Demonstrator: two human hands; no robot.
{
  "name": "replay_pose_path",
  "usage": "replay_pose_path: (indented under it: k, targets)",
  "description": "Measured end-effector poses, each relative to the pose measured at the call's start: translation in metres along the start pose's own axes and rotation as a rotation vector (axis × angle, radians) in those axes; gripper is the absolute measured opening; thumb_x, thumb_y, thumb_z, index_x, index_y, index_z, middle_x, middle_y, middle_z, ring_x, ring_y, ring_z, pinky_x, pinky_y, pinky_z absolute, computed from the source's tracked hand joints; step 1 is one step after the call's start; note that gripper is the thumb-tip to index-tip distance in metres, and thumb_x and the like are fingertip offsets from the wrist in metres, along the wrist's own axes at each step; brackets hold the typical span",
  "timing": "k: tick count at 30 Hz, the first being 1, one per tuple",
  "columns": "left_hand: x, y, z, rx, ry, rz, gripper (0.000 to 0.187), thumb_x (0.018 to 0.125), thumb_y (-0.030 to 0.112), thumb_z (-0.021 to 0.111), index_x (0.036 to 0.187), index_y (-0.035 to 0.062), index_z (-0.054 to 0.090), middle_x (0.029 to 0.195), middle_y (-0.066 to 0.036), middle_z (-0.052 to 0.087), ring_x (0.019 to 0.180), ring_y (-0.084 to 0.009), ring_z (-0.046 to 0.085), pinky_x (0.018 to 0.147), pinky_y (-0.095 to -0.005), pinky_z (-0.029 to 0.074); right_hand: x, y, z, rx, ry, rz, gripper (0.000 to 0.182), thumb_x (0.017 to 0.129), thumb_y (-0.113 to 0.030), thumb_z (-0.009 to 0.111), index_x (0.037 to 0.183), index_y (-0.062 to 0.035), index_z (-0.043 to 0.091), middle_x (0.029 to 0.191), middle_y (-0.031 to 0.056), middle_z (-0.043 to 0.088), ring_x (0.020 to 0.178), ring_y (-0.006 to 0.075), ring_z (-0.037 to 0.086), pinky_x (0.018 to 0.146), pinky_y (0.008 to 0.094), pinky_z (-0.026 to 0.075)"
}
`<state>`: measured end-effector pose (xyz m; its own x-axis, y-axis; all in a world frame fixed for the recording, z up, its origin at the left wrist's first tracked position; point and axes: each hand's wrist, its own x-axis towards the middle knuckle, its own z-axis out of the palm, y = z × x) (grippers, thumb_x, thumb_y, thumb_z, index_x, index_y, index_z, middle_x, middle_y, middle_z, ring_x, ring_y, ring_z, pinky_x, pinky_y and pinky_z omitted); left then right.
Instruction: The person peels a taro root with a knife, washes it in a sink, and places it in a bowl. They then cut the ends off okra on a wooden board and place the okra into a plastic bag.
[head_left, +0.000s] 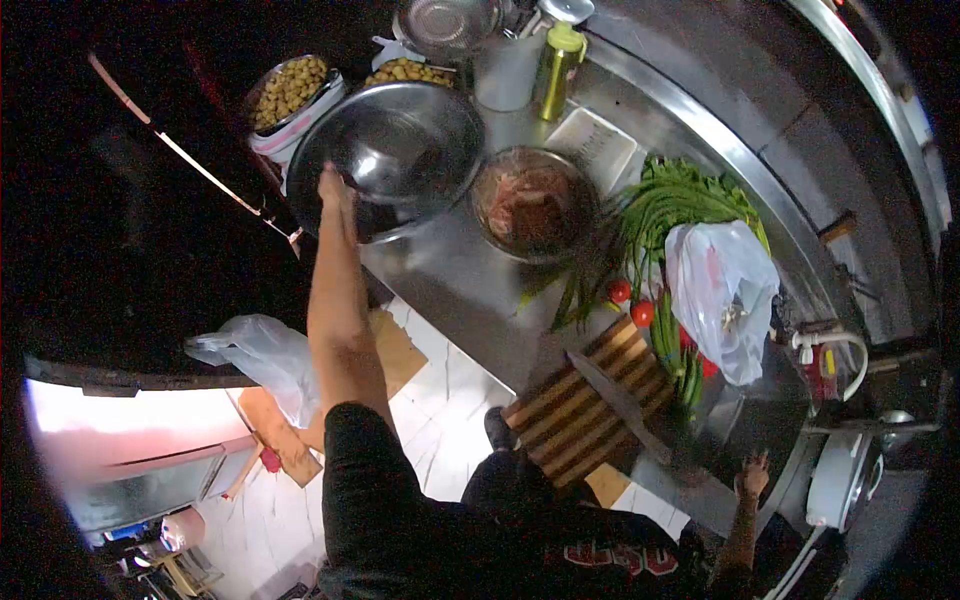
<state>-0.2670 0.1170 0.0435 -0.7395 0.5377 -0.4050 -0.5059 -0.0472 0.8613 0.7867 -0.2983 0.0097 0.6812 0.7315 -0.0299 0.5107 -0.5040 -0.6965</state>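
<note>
My left hand [338,188] reaches forward to a large, shiny metal bowl [420,150]. Its fingers look closed at the near left side of the bowl, partly lost in shadow. My right hand [752,476] is low on the right, over the dark end of the counter, its fingers apart and nothing visible in them. Between the hands, a striped wooden cutting board [570,420] carries a large knife [610,390] lying diagonally. A smaller metal bowl [483,212] beside the large one holds raw meat [530,205].
Potatoes [290,92] fill a container at the far left. Leafy greens [690,190], tomatoes [642,314] and a white plastic bag [720,290] lie at the right. A green bottle [560,75] stands at the back. The metal counter [430,300] ends above a tiled floor.
</note>
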Motion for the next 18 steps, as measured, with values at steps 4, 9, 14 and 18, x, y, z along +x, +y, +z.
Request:
replay_pose_path:
  k: [4, 9, 14, 18]
  targets:
    - [-0.073, 0.067, 0.026, 0.592, 0.153, 1.056, 0.04, 0.088, 0.034, 0.05, 0.087, -0.0048, 0.059, 0.071, -0.014, 0.057, 0.067, -0.0222, 0.053, 0.063, -0.0374, 0.041, 0.003, 0.026, 0.01, -0.394, -0.044, -0.168, 0.044, 0.092, -0.037, 0.038, 0.129, -0.0131, 0.04, 0.141, 0.0074, 0.03, 0.096, 0.0238, 0.05, 0.08, 0.0388, 0.046]
    - [-0.154, 0.113, 0.039, 0.522, -0.537, 1.171, 0.034, 0.08, 0.029, 0.066, 0.091, -0.0027, 0.063, 0.083, -0.004, 0.062, 0.073, -0.0139, 0.053, 0.07, -0.0258, 0.043, 0.01, -0.125, 0.046, 0.473, -0.384, 0.101, 0.042, 0.083, -0.02, 0.058, 0.122, -0.008, 0.044, 0.087, 0.004, 0.056, 0.065, 0.0116, 0.049, 0.053, 0.0244, 0.041]
    - [-0.339, 0.108, 0.038, 0.805, -0.723, 0.958, 0.027, 0.077, 0.018, 0.067, 0.097, 0.0007, 0.06, 0.087, -0.006, 0.063, 0.082, -0.0123, 0.056, 0.075, -0.0243, 0.042, -0.124, -0.427, 0.093, 0.479, -0.546, -0.12, 0.052, 0.074, -0.003, 0.062, 0.123, -0.0096, 0.045, 0.106, 0.0058, 0.055, 0.088, 0.0148, 0.056, 0.067, 0.0252, 0.049]
    - [-0.434, 0.078, -0.007, 1.102, -0.991, 1.204, 0.029, 0.063, -0.011, 0.057, 0.088, 0.0023, 0.06, 0.087, -0.013, 0.062, 0.085, -0.0278, 0.059, 0.076, -0.032, 0.045, -0.165, -0.51, 0.124, 0.712, -0.803, -0.568, 0.051, 0.074, -0.005, 0.066, 0.121, -0.0097, 0.048, 0.107, 0.0041, 0.054, 0.091, 0.0128, 0.054, 0.074, 0.0257, 0.049]
